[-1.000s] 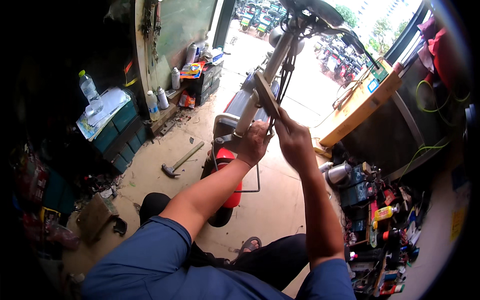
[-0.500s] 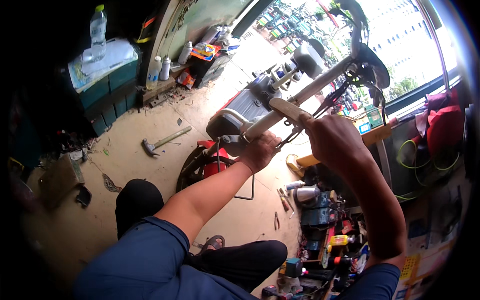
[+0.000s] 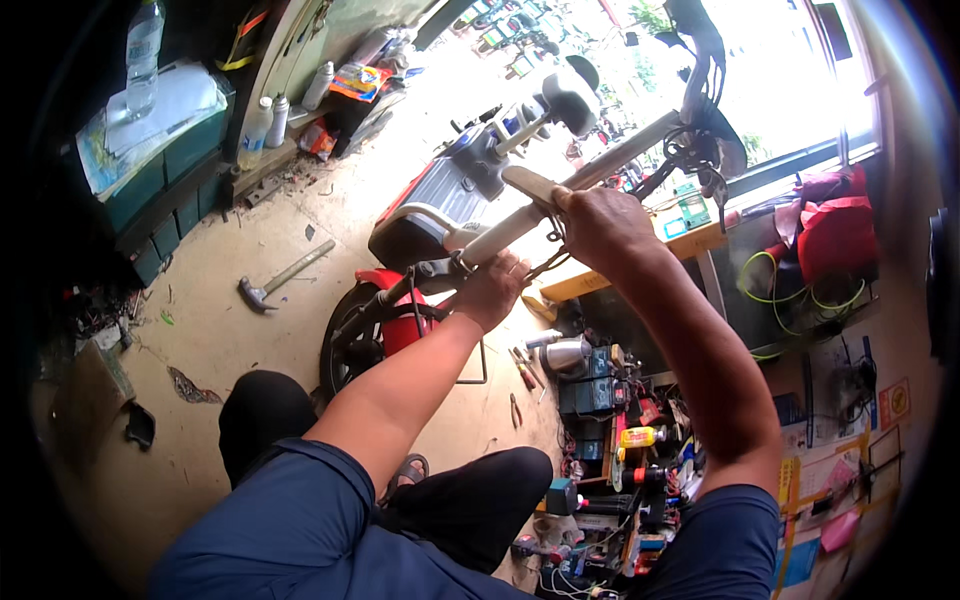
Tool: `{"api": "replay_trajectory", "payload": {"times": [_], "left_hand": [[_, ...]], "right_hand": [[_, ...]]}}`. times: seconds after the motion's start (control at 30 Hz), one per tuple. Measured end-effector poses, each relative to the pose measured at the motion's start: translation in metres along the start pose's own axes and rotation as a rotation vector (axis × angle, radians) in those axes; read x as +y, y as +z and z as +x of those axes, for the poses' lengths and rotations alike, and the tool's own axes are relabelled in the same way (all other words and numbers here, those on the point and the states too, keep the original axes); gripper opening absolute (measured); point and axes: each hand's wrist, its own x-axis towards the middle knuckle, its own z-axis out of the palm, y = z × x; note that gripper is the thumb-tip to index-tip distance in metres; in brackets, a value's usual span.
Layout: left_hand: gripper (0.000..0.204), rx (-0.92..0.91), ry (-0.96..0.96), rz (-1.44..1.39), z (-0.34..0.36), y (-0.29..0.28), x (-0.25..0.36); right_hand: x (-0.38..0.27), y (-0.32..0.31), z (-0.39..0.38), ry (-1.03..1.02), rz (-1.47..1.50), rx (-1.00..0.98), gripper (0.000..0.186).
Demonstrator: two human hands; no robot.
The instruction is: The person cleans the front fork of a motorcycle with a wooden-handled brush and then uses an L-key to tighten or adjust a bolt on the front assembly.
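A pale steering tube of an electric scooter slants across the middle, with dark cables hanging beside it. At its lower end my left hand is closed, fingers against the tube; their far side is hidden. My right hand is closed around a flat, tan, round-ended wooden-looking piece, which lies across the tube. Below is the red front fender over a dark wheel. The handlebar with its cables rises at the upper right.
A hammer lies on the tan floor to the left. Pliers and other tools lie right of my knees, beside piled batteries and parts. A water bottle stands on papers at the upper left. Red cloth hangs at the right.
The whole view has shifted, so the scooter and surroundings sit farther left. Both hands keep their places on the tube and the tan piece, with little visible change in grip.
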Motion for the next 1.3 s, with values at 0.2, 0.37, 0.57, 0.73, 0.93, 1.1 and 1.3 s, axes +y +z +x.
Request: {"api": "replay_trajectory", "payload": {"times": [0.2, 0.37, 0.57, 0.73, 0.93, 1.1, 1.3], "left_hand": [[0.030, -0.049, -0.047, 0.136, 0.007, -0.014, -0.024], [0.031, -0.001, -0.008, -0.022, 0.005, 0.000, -0.010], [0.027, 0.012, -0.002, 0.104, 0.006, -0.009, -0.013], [0.032, -0.001, -0.017, -0.010, 0.005, -0.009, -0.011], [0.034, -0.003, 0.007, 0.073, 0.006, -0.011, -0.016], [0.035, 0.012, 0.042, -0.034, 0.012, -0.018, -0.012], [0.033, 0.013, 0.074, -0.025, 0.012, -0.018, -0.011]], "right_hand": [[-0.014, -0.031, -0.036, 0.003, 0.013, -0.008, 0.024], [-0.004, -0.014, 0.019, -0.078, 0.005, -0.013, 0.023], [-0.008, -0.021, -0.046, 0.078, 0.128, 0.019, 0.030], [0.007, -0.012, -0.021, 0.033, 0.105, -0.029, 0.032], [0.003, -0.008, -0.009, 0.002, 0.072, 0.033, 0.034], [0.027, -0.033, -0.004, -0.194, 0.027, -0.089, 0.034], [0.025, 0.000, -0.081, 0.044, 0.374, 0.073, 0.031]]}}
